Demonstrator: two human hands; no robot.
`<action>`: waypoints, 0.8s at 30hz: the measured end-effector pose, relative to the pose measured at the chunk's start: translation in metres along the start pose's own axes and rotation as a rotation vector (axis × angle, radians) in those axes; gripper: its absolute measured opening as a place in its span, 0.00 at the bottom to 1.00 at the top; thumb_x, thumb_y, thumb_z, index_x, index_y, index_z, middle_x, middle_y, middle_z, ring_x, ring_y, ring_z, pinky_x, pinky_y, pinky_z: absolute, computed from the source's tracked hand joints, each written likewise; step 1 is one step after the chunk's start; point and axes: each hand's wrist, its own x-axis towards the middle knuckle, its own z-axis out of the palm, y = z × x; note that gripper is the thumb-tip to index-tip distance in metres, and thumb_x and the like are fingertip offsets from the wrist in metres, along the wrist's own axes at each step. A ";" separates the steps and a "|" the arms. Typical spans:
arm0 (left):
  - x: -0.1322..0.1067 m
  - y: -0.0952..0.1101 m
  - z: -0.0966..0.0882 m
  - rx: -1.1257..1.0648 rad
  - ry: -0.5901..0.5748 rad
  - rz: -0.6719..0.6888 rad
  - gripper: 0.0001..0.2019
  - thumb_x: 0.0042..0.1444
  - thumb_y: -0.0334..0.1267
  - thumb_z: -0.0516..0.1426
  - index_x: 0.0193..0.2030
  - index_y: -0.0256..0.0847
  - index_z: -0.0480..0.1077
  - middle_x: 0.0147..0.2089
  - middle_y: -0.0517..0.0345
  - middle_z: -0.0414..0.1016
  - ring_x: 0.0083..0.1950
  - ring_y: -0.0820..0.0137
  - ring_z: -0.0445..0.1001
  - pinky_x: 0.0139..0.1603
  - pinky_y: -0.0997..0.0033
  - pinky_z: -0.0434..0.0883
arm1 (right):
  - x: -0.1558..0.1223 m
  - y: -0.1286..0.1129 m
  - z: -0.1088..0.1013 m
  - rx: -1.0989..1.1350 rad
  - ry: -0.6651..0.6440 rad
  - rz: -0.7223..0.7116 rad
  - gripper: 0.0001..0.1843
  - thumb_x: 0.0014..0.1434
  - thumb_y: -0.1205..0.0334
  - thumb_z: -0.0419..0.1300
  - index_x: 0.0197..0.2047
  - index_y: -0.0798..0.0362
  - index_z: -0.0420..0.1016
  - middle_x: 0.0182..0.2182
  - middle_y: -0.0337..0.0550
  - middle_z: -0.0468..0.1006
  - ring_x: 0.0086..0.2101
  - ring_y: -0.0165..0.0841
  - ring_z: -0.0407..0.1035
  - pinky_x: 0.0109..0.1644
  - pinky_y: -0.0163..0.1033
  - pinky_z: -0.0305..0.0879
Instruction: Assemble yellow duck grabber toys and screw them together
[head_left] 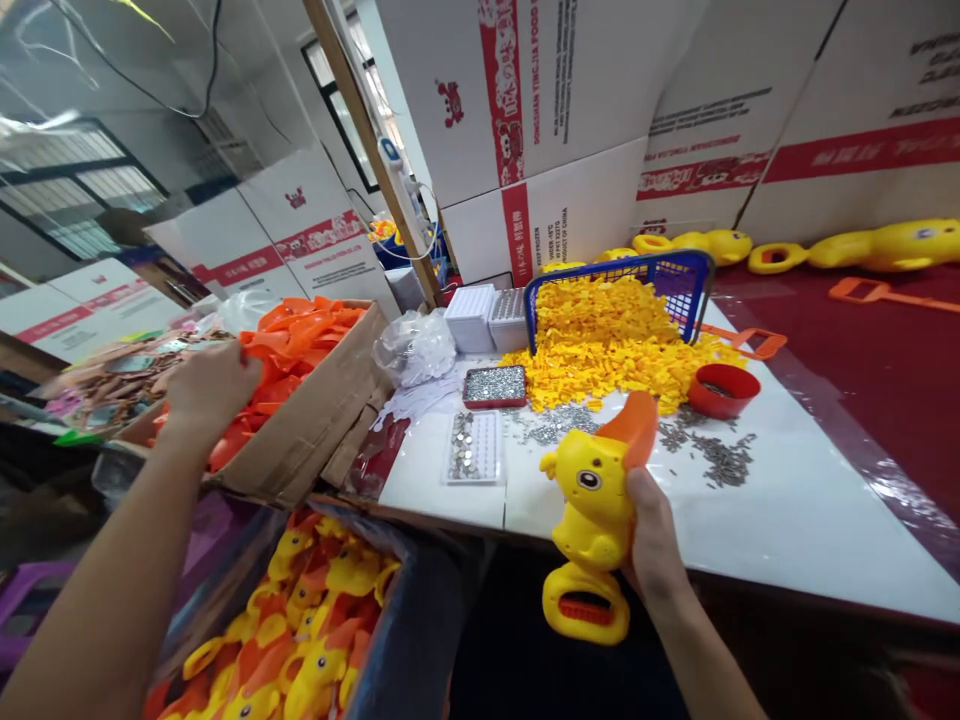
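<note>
Lower centre of the frame, the right hand (654, 540) is gripping closed around a yellow toy animal (596, 505) that has an orange scoop (634, 425) on top. At left, the left hand (212, 385) is reaching down onto orange parts (300, 330) in a cardboard box (322, 420). Its fingers are hidden, so I cannot tell its grip, and lifting a single part would call for a clean pinch. The white cartons (570, 120) behind are showing "KEEP FROZEN" and "MADE IN CHINA".

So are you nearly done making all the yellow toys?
Not nearly, it seems. Done: a bin below holds many yellow-and-orange plastic toys. In hand: the right hand grips a yellow plastic animal toy with an orange scoop; the left hand rests on orange plastic parts in a cardboard box. Left: that box is heaped, and small yellow plastic pieces spill from a blue basket.
</note>
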 end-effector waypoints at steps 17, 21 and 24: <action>-0.204 0.237 0.132 -1.434 -0.430 -0.117 0.18 0.60 0.28 0.55 0.54 0.49 0.62 0.57 0.50 0.80 0.65 0.57 0.73 0.64 0.44 0.71 | -0.066 0.000 -0.011 -0.357 -0.213 -0.273 0.37 0.46 0.28 0.67 0.46 0.52 0.80 0.35 0.47 0.82 0.33 0.41 0.74 0.37 0.41 0.74; -0.186 0.227 0.119 -1.158 -0.848 0.362 0.36 0.55 0.27 0.63 0.69 0.55 0.61 0.75 0.48 0.61 0.78 0.49 0.51 0.74 0.36 0.56 | -0.065 -0.008 -0.032 -0.255 -0.290 -0.073 0.39 0.46 0.29 0.67 0.48 0.53 0.80 0.41 0.48 0.82 0.40 0.44 0.76 0.47 0.45 0.73; -0.166 0.209 0.110 -1.086 -1.009 0.573 0.38 0.56 0.24 0.62 0.70 0.58 0.62 0.76 0.49 0.59 0.77 0.51 0.55 0.72 0.43 0.64 | -0.068 -0.012 -0.033 -0.178 -0.368 0.054 0.39 0.43 0.31 0.70 0.49 0.53 0.79 0.41 0.48 0.82 0.41 0.44 0.76 0.47 0.45 0.73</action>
